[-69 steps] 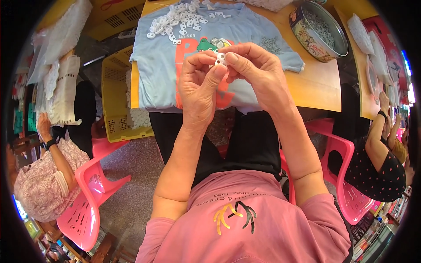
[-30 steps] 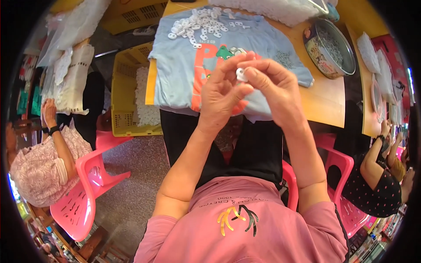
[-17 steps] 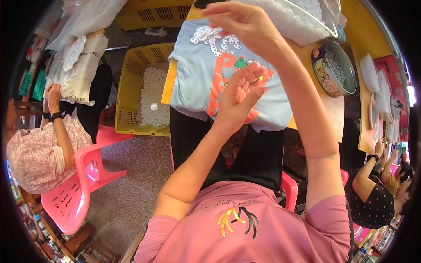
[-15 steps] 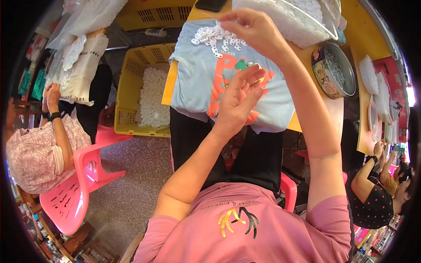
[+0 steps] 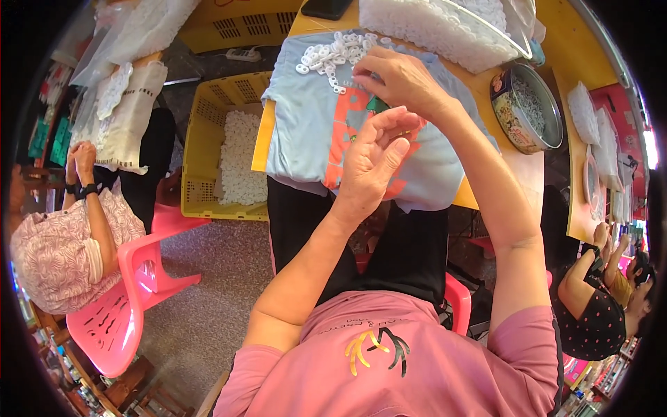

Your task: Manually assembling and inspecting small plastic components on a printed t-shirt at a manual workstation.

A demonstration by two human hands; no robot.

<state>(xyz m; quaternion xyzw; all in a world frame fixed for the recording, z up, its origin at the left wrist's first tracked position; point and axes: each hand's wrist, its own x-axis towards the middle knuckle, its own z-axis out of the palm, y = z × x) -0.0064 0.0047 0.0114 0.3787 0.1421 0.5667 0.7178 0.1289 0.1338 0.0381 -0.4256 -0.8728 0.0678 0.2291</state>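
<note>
My left hand (image 5: pixel 372 160) is turned palm up above the cloth, cupped with its fingers part curled and the thumb apart. Small shiny bits seem to lie in it, too small to name. Just beyond it, my right hand (image 5: pixel 406 80) has its fingers bent down in a pinch; what the fingertips hold, if anything, is hidden. Close to those fingertips lies a loose pile of small white plastic pieces with holes (image 5: pixel 326 55). The pile rests on a light blue printed cloth (image 5: pixel 299 132), which looks like a folded T-shirt, draped over the table edge.
A round tin (image 5: pixel 511 111) of small metal pieces stands at the right. Behind it is a large white-rimmed container (image 5: pixel 445 31) of white pieces. A yellow crate (image 5: pixel 198 149) of white pieces sits at left, near a pink chair (image 5: pixel 132 292) with a seated person. Others sit far right.
My right hand has moved down and nearer to my left hand, its fingers curling more. The left hand stays nearly where it was. The cloth and pile appear slightly shifted in view.
</note>
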